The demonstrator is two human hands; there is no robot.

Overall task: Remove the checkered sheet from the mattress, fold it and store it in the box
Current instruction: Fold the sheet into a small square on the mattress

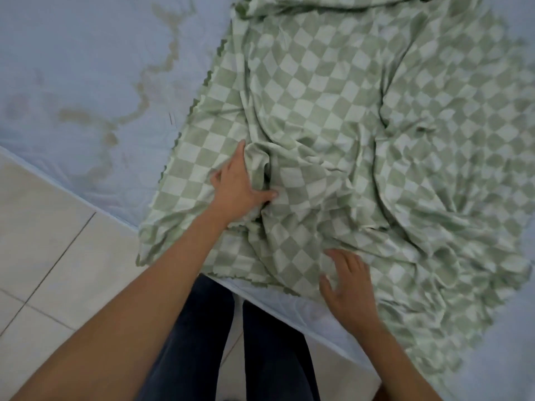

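A green and white checkered sheet [333, 111] lies crumpled over the right part of a pale blue mattress [72, 68]. Its zigzag-trimmed edge runs diagonally down to the mattress's near edge. My left hand [240, 183] grips a bunched fold of the sheet near the middle, thumb on one side and fingers buried in the cloth. Lower down, my right hand [347, 282] rests flat on the sheet by the mattress edge, fingers spread. No box is in view.
The bare mattress at the left carries brownish stain rings [139, 94]. A light tiled floor [43, 241] lies at the lower left. My legs in dark trousers [202, 342] stand against the mattress edge.
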